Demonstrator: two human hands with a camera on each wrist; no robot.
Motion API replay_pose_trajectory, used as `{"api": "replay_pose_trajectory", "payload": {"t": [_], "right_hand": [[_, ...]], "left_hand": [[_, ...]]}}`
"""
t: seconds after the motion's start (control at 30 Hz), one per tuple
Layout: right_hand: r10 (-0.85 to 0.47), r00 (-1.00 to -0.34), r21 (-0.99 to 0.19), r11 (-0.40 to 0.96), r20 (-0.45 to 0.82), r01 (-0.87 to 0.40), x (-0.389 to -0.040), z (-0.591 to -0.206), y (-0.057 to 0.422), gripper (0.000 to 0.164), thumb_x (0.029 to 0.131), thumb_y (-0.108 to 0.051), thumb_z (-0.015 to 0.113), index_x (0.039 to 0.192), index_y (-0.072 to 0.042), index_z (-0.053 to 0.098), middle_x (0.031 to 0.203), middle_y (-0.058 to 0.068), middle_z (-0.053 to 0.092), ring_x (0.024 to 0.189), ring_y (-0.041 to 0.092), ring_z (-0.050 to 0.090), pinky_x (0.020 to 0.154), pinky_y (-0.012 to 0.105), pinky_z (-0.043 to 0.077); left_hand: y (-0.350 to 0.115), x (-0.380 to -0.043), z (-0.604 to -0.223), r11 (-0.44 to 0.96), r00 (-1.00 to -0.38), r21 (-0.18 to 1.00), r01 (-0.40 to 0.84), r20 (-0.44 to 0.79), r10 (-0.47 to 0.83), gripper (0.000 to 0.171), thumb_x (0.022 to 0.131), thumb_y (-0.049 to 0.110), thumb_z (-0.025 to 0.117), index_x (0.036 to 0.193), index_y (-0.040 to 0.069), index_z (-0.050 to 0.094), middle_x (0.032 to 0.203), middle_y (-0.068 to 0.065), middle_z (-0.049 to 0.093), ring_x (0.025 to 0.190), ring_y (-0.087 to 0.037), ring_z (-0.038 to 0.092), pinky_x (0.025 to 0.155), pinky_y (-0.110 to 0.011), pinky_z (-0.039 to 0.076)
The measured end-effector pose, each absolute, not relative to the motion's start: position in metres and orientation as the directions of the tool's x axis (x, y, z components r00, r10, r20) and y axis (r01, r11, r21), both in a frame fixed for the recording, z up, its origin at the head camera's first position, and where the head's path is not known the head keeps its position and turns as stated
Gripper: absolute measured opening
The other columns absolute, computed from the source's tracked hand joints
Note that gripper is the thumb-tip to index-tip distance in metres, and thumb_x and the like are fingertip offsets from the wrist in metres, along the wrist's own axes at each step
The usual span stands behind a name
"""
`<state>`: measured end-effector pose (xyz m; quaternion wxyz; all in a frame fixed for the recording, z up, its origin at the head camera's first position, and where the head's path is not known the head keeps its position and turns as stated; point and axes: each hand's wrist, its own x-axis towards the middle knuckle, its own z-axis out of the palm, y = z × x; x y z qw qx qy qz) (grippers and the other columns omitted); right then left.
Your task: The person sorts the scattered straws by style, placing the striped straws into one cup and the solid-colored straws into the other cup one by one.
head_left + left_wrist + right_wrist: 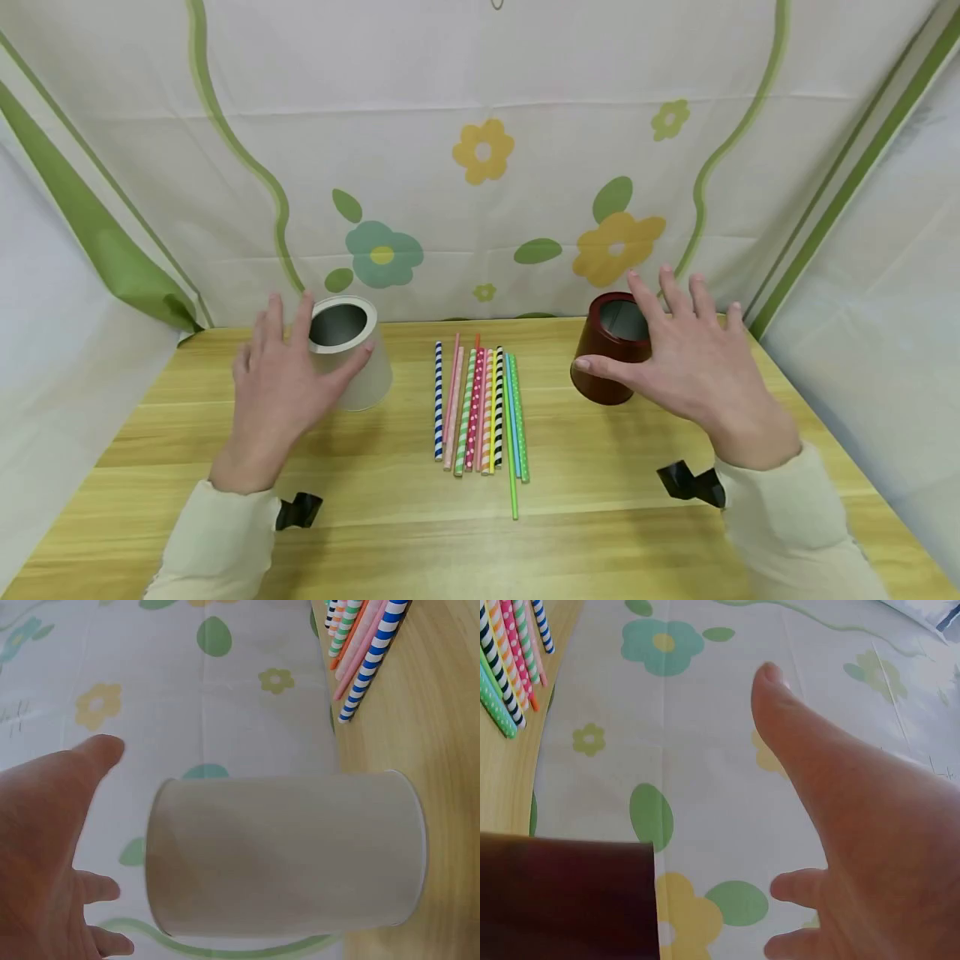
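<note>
A white can (pixel 363 375), open at the top, stands upright on the left of the table. My left hand (pixel 281 379) is spread over its near left side, thumb and fingers apart; the left wrist view shows a gap between the hand and the white can (pixel 285 855). On the right stands a dark red can (pixel 600 367), also open-topped. My right hand (pixel 697 367) hovers by it with fingers fanned out, above the rim of the red can (pixel 562 900) in the right wrist view. Neither hand grips anything.
Several striped, dotted and plain paper straws (pixel 480 408) lie side by side between the cans on the wooden table (pixel 405 533). A bright green straw (pixel 512 467) sticks out toward the front. Behind the table hangs a flowered curtain (pixel 450 75).
</note>
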<state>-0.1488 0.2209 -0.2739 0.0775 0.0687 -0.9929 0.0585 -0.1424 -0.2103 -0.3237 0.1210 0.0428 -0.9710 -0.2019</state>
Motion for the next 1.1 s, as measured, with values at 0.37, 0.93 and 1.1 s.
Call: {"api": "replay_pose_trajectory", "payload": {"t": [0.37,0.93,1.1], "right_hand": [[-0.162,-0.934,-0.268,0.930,0.317,-0.252,-0.152,-0.283,0.212,0.113,0.084,-0.084,0.070,0.169,-0.017,0.035,0.172,0.019,0.037,0.160,0.044,0.031,0.118,0.073,0.035],[-0.237,-0.855,-0.650,0.566,0.461,-0.507,-0.165,-0.349,0.169,0.072,0.096,-0.043,0.076,0.158,-0.019,0.050,0.151,0.008,0.057,0.134,0.028,0.054,0.105,0.056,0.049],[-0.238,-0.900,-0.751,0.496,0.365,-0.436,-0.174,-0.368,0.150,0.055,0.105,-0.038,0.069,0.154,-0.017,0.054,0.146,0.005,0.062,0.124,0.024,0.063,0.096,0.047,0.057]], "left_hand": [[-0.230,-0.149,-0.355,0.741,-0.952,0.667,0.084,0.274,-0.139,0.113,0.096,0.058,0.075,0.175,0.014,0.007,0.181,-0.019,0.006,0.164,-0.052,0.014,0.120,-0.082,0.022],[-0.234,-0.161,-0.373,0.573,-0.935,0.795,0.197,0.329,-0.134,0.094,0.099,0.036,0.079,0.171,0.011,0.024,0.176,-0.018,0.028,0.160,-0.045,0.031,0.126,-0.070,0.029],[-0.236,-0.164,-0.376,0.508,-0.947,0.845,0.166,0.279,-0.157,0.093,0.099,0.035,0.079,0.171,0.012,0.026,0.173,-0.016,0.033,0.155,-0.045,0.037,0.124,-0.067,0.033]]}}
